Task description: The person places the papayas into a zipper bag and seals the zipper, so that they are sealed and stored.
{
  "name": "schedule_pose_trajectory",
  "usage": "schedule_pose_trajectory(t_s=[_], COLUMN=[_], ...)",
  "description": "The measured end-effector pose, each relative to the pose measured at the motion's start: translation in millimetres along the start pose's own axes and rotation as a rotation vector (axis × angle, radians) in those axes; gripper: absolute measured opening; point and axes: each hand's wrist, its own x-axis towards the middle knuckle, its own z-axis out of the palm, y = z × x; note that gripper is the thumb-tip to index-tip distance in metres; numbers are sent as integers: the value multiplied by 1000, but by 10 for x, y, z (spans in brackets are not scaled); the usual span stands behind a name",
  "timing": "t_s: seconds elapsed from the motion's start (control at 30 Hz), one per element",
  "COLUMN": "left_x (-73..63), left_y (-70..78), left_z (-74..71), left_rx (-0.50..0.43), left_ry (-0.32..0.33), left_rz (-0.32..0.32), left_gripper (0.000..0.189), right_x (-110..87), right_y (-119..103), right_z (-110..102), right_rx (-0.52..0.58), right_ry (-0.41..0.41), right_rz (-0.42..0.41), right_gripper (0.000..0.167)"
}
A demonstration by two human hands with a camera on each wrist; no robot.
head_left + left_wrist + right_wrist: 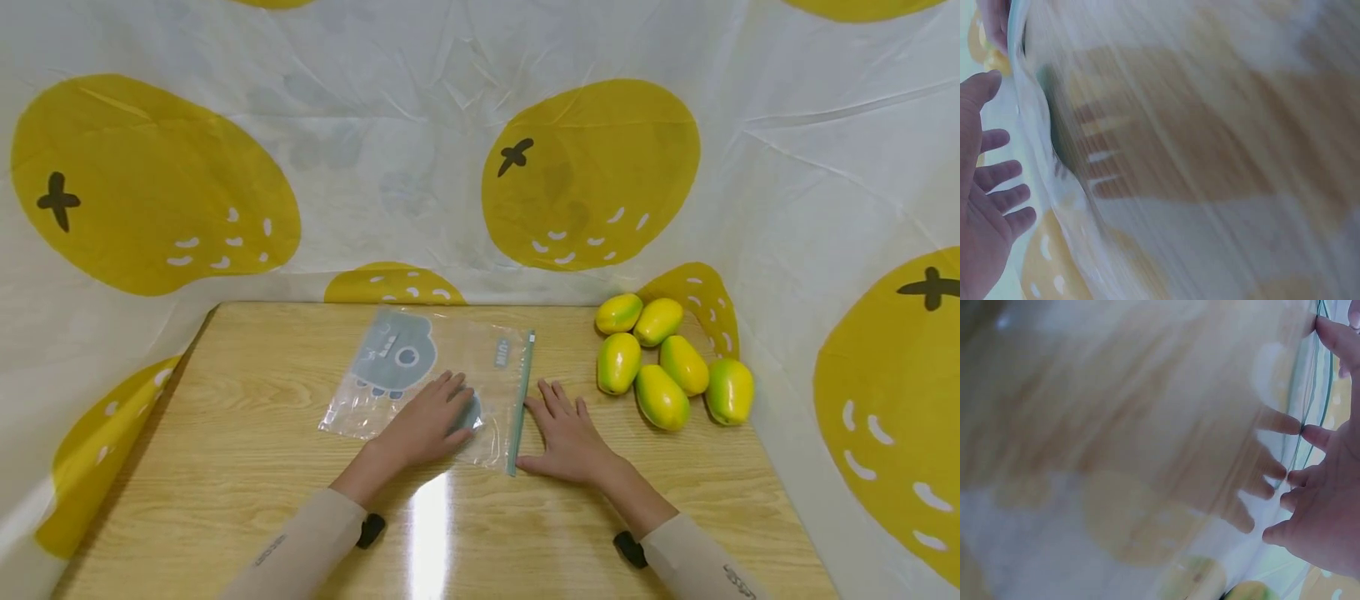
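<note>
Fingers spread, the left hand (pixel 423 421) is over a clear bag (pixel 450 346). The right hand (pixel 564 437), fingers extended, touches its green zip (pixel 521 404); yellow-green fruits (pixel 684 365) lie just beyond, rightward.

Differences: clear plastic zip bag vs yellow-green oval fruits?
The clear plastic zip bag lies flat; the yellow-green oval fruits are plump. The bag is transparent with bluish prints; the fruits are opaque. The bag outsizes each fruit. Both rest on the wood-grain table.
</note>
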Motion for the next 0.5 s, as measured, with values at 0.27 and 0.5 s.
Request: schedule_pose_trajectory(t_s=[0.27,0.5], left_x=[186,428], left_y=[194,425], left_z=[40,183], left_rx=[-47,-66], left_ry=[-65,-93], left_rz=[-48,-113], left_gripper=[69,79], right_x=[22,14], right_y=[-10,2], right_z=[2,-9], right_rx=[3,-9], right_ry=[2,-4], right_rz=[-25,-20], right_gripper=[103,104])
